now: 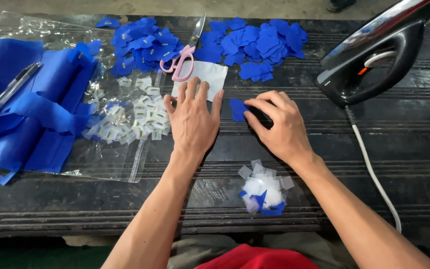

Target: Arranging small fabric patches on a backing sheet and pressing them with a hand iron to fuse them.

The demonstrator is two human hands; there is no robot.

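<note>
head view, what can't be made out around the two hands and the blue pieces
- White sheet: near edge hidden under the left hand.
- Small blue piece: right side covered by the right hand fingers.
- Iron: top cut off by the frame's upper right edge.
- Small white tags: markings too small to make out.
- Scissors: blades partly lost among blue pieces.

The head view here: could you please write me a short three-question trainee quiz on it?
1. True or false: the right hand touches a blue fabric piece.
2. What does the left hand rest on?
A. scissors
B. white sheet
C. iron
3. Fill in: the pink-handled scissors lie between two piles of blue ____.

Key
1. True.
2. B: the white sheet.
3. Fabric pieces; the iron stands to the right.
</note>
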